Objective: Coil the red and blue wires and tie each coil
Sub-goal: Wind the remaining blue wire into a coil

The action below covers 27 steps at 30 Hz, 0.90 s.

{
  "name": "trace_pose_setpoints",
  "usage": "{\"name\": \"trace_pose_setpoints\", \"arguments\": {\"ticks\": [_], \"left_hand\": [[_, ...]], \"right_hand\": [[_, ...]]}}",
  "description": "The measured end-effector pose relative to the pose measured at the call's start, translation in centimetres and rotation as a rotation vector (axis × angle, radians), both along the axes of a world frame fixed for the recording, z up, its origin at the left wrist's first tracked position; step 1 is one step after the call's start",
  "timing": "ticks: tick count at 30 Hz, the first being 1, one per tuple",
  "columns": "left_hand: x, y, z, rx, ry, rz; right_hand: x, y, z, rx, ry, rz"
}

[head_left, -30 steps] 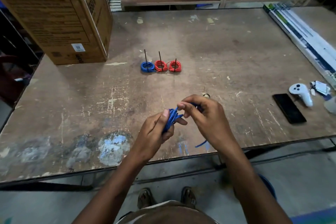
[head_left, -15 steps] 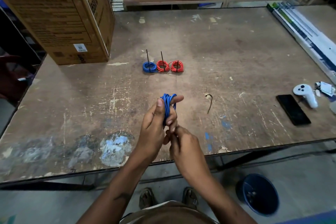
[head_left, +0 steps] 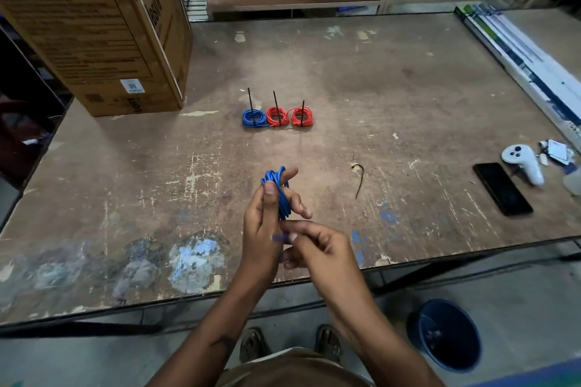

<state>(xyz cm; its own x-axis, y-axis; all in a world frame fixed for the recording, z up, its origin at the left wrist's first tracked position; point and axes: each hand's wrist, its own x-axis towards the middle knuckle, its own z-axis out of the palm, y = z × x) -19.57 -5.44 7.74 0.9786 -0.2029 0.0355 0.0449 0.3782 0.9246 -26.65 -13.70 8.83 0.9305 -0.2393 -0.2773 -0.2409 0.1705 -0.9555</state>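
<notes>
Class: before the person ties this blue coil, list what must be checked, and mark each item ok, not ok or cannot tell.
1. Blue coil gripped by left hand: ok.
2. Loose wire end pinched by right hand: ok.
3. All wire wound in: not ok, that end is still free.
4. Loose black tie ready on the table: ok.
5. Coil tidy and tight: cannot tell.
6. Three tied coils out of the way: ok.

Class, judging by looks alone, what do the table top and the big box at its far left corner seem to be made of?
Table top: probably plywood or board, matt brown, with scratches, flaking patches and paint stains. Box: corrugated cardboard by its look, dull tan with dark print and a white label.
</notes>
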Motion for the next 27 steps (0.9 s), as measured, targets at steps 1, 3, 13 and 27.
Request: {"name": "trace_pose_setpoints", "arguments": {"ticks": [1, 3, 13, 27], "left_hand": [[0.1, 0.0, 0.0, -0.016, 0.026, 0.009], [0.3, 0.1, 0.1, -0.041, 0.052, 0.005], [-0.7, -0.7, 0.9, 0.096, -0.057, -0.024], [-2.3, -1.4, 1.5, -0.033, -0.129, -0.15]], "right_hand": [[0.0, -0.3, -0.1, -0.077, -0.024, 0.062], [-0.1, -0.9, -0.2, -0.262, -0.087, 0.145], [-1.1, -0.8, 0.1, -0.921, -0.432, -0.211], [-1.3, -0.8, 0.4, -0.624, -0.488, -0.42]]}}
